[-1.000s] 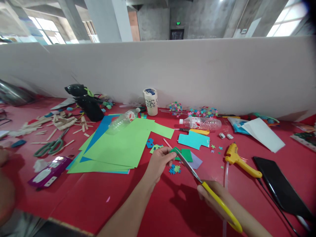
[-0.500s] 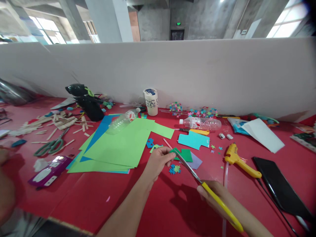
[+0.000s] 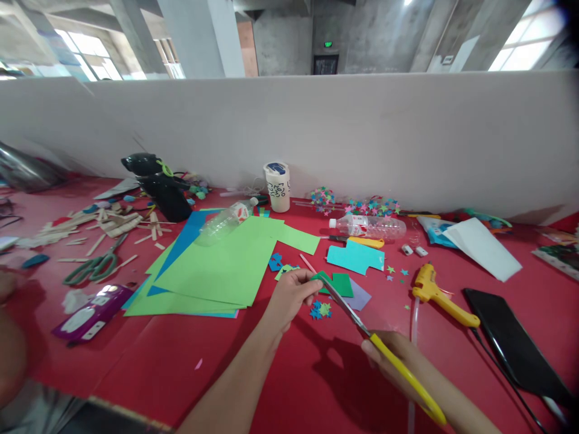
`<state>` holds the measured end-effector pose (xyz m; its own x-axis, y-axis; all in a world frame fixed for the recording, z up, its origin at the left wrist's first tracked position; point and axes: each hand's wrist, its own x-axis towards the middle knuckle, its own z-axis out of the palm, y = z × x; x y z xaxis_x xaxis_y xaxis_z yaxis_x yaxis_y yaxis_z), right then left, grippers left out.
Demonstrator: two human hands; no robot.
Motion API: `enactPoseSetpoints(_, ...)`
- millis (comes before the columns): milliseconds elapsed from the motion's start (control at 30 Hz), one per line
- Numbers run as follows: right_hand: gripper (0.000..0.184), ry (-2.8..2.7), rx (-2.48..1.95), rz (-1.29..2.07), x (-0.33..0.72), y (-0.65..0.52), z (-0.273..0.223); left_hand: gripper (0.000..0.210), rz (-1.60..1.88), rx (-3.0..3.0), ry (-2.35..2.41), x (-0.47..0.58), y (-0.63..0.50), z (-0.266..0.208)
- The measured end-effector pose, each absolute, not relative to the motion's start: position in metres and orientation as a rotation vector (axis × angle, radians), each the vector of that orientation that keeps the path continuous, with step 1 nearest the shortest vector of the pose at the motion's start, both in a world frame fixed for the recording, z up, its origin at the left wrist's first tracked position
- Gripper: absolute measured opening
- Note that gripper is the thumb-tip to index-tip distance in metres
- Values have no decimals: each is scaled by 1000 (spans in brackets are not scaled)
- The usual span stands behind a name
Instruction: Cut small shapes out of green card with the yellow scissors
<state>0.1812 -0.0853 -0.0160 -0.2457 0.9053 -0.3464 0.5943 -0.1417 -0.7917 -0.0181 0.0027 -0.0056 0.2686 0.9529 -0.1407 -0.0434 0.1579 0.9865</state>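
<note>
Above the red tabletop [image 3: 149, 374], the left hand [image 3: 293, 290] pinches green paper [image 3: 320, 275] against the yellow-handled scissors [image 3: 383, 351] gripped in the right hand [image 3: 392, 343]. Little differs from half a second ago, suggesting slow or paused cutting

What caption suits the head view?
Left hand pinching green paper at the tip of scissors in right hand above red table.

Noted smooth, faintly glossy finish on red worktop [image 3: 154, 374]. Toward near edge: smooth grey metal in scissor blades [image 3: 347, 306], smooth yellow plastic in handles [image 3: 402, 370]. Mid-worktop: matt paper in green sheets [image 3: 226, 265]. Toward far edge: thin, clear, shiny plastic in bottles [image 3: 384, 228]; leftward, bare matt wood in craft sticks [image 3: 120, 226]; rightward, yellow plastic in glue gun [image 3: 447, 301].
</note>
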Motion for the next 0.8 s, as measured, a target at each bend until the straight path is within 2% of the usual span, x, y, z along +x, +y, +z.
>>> enactPoseSetpoints(300, 50, -1816, -1698, 1362, 184, -83, -22, 19, 945, 1150, 1045, -17, 2, -4)
enactPoseSetpoints(533, 49, -1760, -1661, 1383, 183, -84, -13, 13, 1044, 1173, 1049, -17, 3, -2)
enactPoseSetpoints(800, 48, -1636, -1606, 1514, 180, -89, -5, 13, 1076, 1125, 971, -15, 0, 0)
